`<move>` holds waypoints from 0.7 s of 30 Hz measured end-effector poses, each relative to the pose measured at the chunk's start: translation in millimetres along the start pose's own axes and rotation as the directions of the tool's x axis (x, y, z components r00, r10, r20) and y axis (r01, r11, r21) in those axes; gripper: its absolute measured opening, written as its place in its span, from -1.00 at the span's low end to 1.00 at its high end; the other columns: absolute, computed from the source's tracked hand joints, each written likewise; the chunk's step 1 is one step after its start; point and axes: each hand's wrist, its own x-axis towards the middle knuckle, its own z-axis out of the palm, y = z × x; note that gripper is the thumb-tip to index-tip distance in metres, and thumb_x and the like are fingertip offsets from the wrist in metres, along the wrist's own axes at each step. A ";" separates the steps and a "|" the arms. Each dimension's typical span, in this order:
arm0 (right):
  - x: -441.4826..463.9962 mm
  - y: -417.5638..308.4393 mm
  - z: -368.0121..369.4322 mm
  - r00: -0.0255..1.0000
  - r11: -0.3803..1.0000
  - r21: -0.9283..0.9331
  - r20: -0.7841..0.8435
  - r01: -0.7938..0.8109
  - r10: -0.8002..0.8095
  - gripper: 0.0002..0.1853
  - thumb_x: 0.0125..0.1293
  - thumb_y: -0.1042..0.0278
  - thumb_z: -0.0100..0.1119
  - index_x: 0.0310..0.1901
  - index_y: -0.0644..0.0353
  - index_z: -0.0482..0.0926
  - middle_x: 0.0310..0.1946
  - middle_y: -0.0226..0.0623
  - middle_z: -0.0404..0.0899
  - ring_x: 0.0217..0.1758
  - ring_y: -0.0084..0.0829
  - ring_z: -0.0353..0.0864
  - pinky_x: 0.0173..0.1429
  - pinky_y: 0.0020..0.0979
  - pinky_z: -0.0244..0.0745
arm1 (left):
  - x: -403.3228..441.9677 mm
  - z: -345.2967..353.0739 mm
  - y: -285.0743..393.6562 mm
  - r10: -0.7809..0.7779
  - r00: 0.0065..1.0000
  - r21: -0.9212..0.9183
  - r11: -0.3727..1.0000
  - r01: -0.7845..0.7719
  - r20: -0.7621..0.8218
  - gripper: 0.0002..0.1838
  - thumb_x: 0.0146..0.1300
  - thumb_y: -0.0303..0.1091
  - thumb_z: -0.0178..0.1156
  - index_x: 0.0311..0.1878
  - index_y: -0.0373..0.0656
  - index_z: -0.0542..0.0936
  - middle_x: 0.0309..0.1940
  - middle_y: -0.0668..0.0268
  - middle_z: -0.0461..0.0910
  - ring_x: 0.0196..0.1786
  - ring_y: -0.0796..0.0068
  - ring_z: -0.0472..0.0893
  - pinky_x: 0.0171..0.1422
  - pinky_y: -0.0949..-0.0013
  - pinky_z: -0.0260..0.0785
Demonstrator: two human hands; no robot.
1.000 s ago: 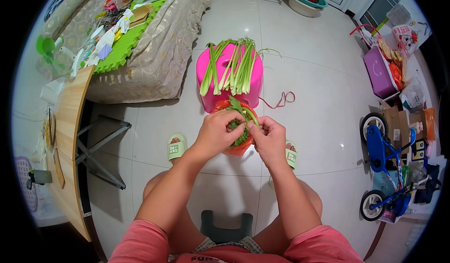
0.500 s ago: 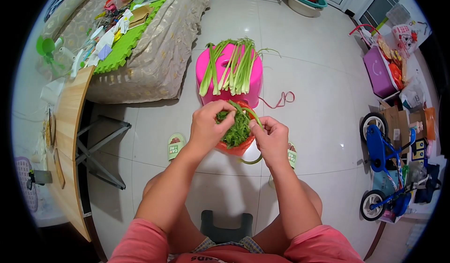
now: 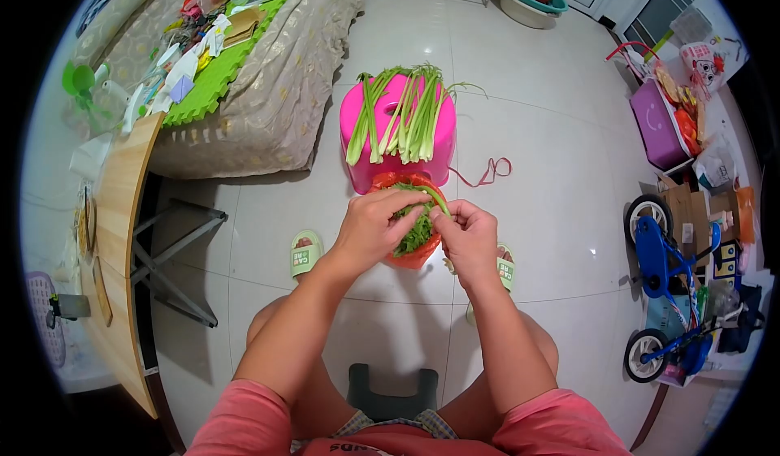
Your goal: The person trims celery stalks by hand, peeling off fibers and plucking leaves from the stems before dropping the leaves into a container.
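Note:
My right hand [image 3: 471,241] is closed round a green celery stalk [image 3: 435,198] above a red plastic bag [image 3: 422,256]. Close beside it, my left hand [image 3: 378,224] has its fingers bent over the leaves and the stalk; what its fingertips hold is hidden. Torn green leaves [image 3: 416,238] fill the bag, partly covered by my left hand. Just beyond stands a pink stool [image 3: 351,115], with long celery stalks [image 3: 418,127] lying side by side on it, their pale ends towards me.
A red string [image 3: 487,172] lies on the floor right of the stool. At left are a folding wooden table [image 3: 122,212] and a covered bed [image 3: 268,115] with clutter. On the right stand a blue balance bike [image 3: 662,269] and a purple bin [image 3: 656,123]. Stacked basins [image 3: 528,9] sit at the back.
My left hand has moved right and slightly down, closer to my right hand, covering more leaves. The stalk's lower end no longer curves out below my right hand.

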 end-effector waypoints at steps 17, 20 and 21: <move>-1.9 -6.3 1.0 0.999 0.999 -0.021 0.008 -0.046 0.046 -0.89 0.17 0.49 0.14 -0.41 0.38 0.52 -0.53 -0.43 0.52 -0.49 -0.74 0.43 -0.41 -0.66 0.34 | -1.2 7.1 3.6 -0.101 0.992 -0.026 0.995 0.099 -0.080 -0.88 0.04 -0.52 0.19 -0.30 -0.25 0.54 -0.46 0.20 0.59 -0.43 0.40 0.60 -0.33 0.43 0.40; -1.2 -4.0 0.6 0.999 0.999 -0.032 0.015 -0.030 0.030 -0.88 0.17 0.48 0.14 -0.40 0.38 0.52 -0.53 -0.42 0.52 -0.49 -0.73 0.43 -0.40 -0.65 0.34 | -2.2 9.1 2.5 -0.086 0.992 0.027 0.996 0.089 -0.095 -0.89 0.05 -0.51 0.18 -0.31 -0.26 0.53 -0.48 0.22 0.58 -0.43 0.45 0.59 -0.32 0.45 0.40; -1.3 -3.6 0.2 1.000 0.999 -0.042 0.024 -0.019 0.020 -0.88 0.17 0.48 0.14 -0.40 0.38 0.52 -0.53 -0.42 0.52 -0.48 -0.73 0.44 -0.40 -0.65 0.35 | -1.9 8.8 1.3 -0.086 0.992 0.027 0.996 0.089 -0.095 -0.89 0.05 -0.51 0.18 -0.31 -0.26 0.53 -0.48 0.22 0.58 -0.43 0.45 0.59 -0.32 0.45 0.40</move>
